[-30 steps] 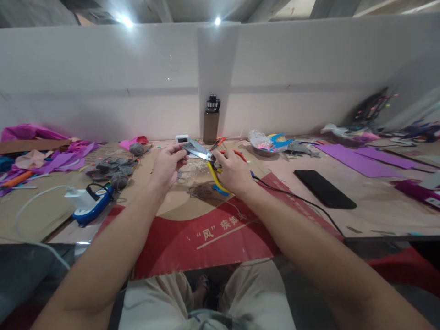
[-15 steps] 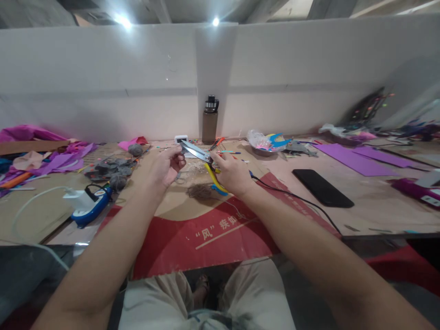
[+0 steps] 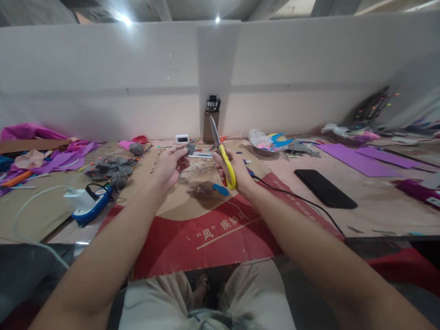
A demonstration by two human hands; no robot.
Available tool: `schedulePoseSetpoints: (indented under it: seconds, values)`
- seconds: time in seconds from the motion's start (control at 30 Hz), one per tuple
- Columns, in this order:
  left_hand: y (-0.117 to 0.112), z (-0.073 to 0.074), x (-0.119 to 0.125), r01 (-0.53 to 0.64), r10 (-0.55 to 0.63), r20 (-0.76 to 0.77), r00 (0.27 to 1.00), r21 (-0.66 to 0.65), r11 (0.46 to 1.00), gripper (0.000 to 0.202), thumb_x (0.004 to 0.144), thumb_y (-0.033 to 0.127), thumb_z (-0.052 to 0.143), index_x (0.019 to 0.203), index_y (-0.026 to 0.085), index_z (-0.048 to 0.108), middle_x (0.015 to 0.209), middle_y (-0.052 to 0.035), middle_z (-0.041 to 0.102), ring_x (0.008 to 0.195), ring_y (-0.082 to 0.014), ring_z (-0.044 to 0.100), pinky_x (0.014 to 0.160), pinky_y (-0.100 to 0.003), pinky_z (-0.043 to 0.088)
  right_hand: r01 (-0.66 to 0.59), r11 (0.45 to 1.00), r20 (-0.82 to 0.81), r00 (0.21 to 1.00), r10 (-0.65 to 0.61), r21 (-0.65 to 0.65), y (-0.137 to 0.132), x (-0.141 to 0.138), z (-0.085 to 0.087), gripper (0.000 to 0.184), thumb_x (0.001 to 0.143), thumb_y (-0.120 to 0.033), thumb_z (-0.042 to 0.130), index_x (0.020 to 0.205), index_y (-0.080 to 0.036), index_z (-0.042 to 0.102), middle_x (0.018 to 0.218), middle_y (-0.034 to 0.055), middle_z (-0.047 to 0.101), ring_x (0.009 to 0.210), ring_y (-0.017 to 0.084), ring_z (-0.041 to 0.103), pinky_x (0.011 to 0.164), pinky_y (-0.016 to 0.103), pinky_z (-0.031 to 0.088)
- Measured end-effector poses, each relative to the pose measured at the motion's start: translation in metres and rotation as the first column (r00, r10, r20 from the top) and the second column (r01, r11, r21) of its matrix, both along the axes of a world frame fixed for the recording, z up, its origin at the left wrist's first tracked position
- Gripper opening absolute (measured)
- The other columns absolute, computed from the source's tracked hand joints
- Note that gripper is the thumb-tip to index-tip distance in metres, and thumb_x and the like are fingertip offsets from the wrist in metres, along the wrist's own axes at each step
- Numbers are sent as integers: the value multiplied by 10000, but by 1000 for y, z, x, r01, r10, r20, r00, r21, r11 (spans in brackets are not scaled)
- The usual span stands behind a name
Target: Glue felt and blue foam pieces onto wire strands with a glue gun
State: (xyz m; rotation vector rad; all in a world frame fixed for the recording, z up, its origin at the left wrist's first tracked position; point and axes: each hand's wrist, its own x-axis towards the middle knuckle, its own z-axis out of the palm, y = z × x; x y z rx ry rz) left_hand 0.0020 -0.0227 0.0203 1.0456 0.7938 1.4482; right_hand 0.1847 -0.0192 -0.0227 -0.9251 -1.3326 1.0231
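My right hand [image 3: 237, 172] is closed around the yellow handle of a pair of scissors [image 3: 227, 166], whose metal blades point up and away, in line with the bottle behind. Fingers and thumb of my left hand [image 3: 173, 167] pinch a small grey fuzzy piece [image 3: 191, 147], apart from the blades. Below and between both hands, a tangle of brown thread [image 3: 201, 190] lies on the cardboard sheet [image 3: 206, 247]. Beside it is a small blue piece [image 3: 220, 189].
A dark bottle [image 3: 211, 123] stands by the wall, with a small white display box [image 3: 182, 139] to its left. A blue-and-white power strip [image 3: 91, 206] and grey scraps [image 3: 110, 169] lie left. On the right are a black phone [image 3: 325, 189], purple sheets [image 3: 357, 160] and a bowl [image 3: 266, 150].
The scissors have swung away from my left fingers, from pointing left to pointing upward. My left hand has moved slightly right, and the grey piece now shows at its fingertips.
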Motion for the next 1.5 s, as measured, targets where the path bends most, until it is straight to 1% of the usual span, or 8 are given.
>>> schedulePoseSetpoints:
  seconds: [0.1, 0.23, 0.43, 0.63, 0.8, 1.17, 1.37, 1.5]
  values:
    - [-3, -4, 8, 113, -112, -43, 993, 12, 994, 186, 688, 140, 728, 862, 127, 662, 654, 13, 577, 516, -50, 513, 516, -176, 431, -31, 996, -205, 979, 15, -79, -2, -6, 5, 446, 723, -586, 654, 962, -243, 500, 575, -93, 476, 363, 50, 392, 319, 170, 320]
    - [-5, -9, 15, 144, -142, -90, 986, 26, 989, 149, 692, 165, 738, 812, 126, 658, 657, 8, 582, 521, -53, 512, 514, -179, 420, -63, 995, -287, 957, 39, -73, -10, -10, 14, 432, 708, -524, 693, 964, -232, 502, 592, -82, 474, 423, 58, 447, 332, 162, 336]
    - [-6, -9, 16, 112, -108, -94, 990, 40, 993, 107, 702, 152, 714, 795, 135, 663, 634, 14, 571, 518, -57, 507, 512, -181, 409, -116, 993, -285, 952, 115, 16, -17, -9, 16, 490, 665, -421, 746, 1068, -266, 516, 696, -69, 498, 542, 71, 514, 380, 162, 376]
    - [-10, -6, 19, 126, -115, -160, 980, 60, 990, 115, 705, 177, 721, 801, 129, 677, 647, 2, 576, 526, -60, 500, 495, -180, 386, -100, 993, -218, 970, 111, 65, -17, -6, 15, 516, 691, -399, 729, 1139, -290, 497, 728, -62, 520, 475, 52, 426, 394, 185, 370]
    - [-14, -4, 23, 137, -128, -184, 975, 37, 990, 140, 677, 178, 733, 798, 122, 691, 649, -2, 583, 503, -57, 474, 483, -194, 371, -105, 992, -190, 975, 117, 73, -16, -6, 14, 557, 643, -360, 762, 1129, -253, 512, 729, -50, 526, 491, 58, 439, 399, 186, 355]
    - [-11, -14, 21, 195, -184, -224, 957, 27, 980, 233, 640, 200, 780, 834, 139, 666, 727, -14, 637, 595, -86, 573, 557, -208, 447, -154, 988, -240, 958, 156, 28, -14, -8, 8, 498, 655, -339, 734, 1099, -243, 534, 715, -69, 562, 394, 46, 459, 350, 184, 371]
    - [-6, -10, 14, 127, -129, -220, 967, -25, 992, 171, 645, 187, 771, 768, 131, 666, 639, 1, 593, 544, -70, 538, 517, -180, 429, -113, 992, -334, 938, 89, -51, -13, -9, 10, 486, 670, -368, 723, 1075, -236, 488, 539, -107, 497, 374, 79, 465, 344, 186, 386]
    - [-2, -10, 10, 116, -118, -203, 972, -23, 993, 260, 650, 183, 762, 901, 147, 705, 639, 8, 583, 542, -65, 520, 518, -173, 427, -82, 988, -362, 932, 30, -129, -14, -12, 13, 409, 695, -409, 700, 1006, -240, 494, 518, -112, 460, 361, 72, 436, 331, 180, 375]
